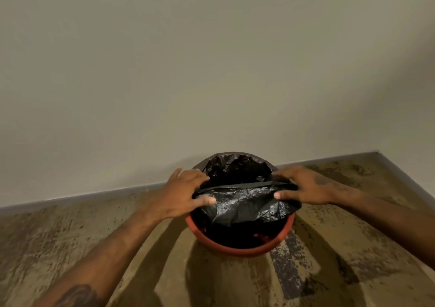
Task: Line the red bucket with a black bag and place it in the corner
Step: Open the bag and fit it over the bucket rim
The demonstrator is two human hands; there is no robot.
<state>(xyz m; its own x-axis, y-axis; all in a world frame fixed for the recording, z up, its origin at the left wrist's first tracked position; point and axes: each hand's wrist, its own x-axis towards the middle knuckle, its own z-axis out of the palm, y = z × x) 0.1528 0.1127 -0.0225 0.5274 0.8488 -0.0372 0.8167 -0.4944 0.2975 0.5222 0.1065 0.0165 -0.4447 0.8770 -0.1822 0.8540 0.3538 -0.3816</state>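
The red bucket (237, 250) stands on the floor close to the wall, its near rim bare. A black bag (244, 206) sits in it, with the far edge folded over the far rim and the near edge stretched taut across the opening. My left hand (182, 195) grips the bag's edge on the left side. My right hand (306, 188) grips the same edge on the right. The inside of the bucket is dark and mostly hidden by the bag.
A plain beige wall (211, 71) with a grey skirting board (94, 197) runs behind the bucket. The room's corner (377, 152) lies to the right. The floor (117, 248) is brown and mottled, with shadows of my arms on it.
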